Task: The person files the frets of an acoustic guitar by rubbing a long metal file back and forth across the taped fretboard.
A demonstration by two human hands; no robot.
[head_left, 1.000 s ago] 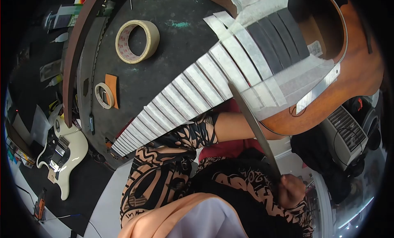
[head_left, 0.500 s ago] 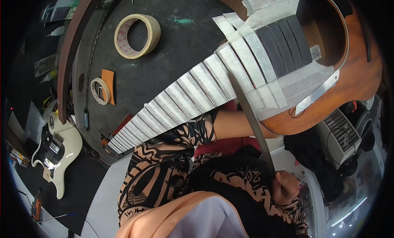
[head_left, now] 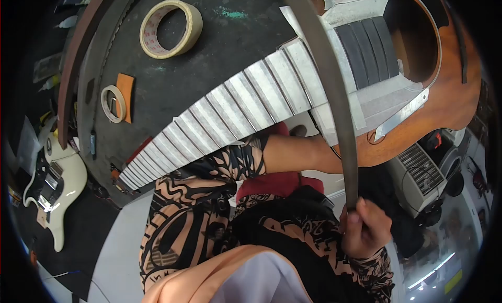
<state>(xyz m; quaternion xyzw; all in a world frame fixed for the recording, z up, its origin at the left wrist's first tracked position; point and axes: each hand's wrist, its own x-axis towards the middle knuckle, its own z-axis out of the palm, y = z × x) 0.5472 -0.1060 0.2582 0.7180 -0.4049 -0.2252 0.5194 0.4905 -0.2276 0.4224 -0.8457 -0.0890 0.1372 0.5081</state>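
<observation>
My right hand (head_left: 367, 229) is closed around the near end of a long, flat, dark grey file (head_left: 340, 101). The file appears curved in this lens and passes over the body end of an acoustic guitar's neck, its far end leaving the top edge. Pale masking tape covers most of the fretboard (head_left: 225, 107) between the frets. Several dark, untaped spaces (head_left: 367, 52) lie near the soundhole. More tape and a metal ruler (head_left: 402, 117) lie on the brown guitar body (head_left: 387, 149). My left hand is out of sight; a bare limb (head_left: 303, 154) passes under the neck.
On the dark workbench (head_left: 230, 41) lie a large masking tape roll (head_left: 194, 28), a smaller tape roll (head_left: 119, 112) and an orange-brown block (head_left: 125, 83). A white electric guitar body (head_left: 73, 183) is at left. A vented grey box (head_left: 418, 169) stands at right.
My right hand has pushed the file forward and up, so its far end now runs beyond the neck and out of the top of view. The view has shifted slightly.
</observation>
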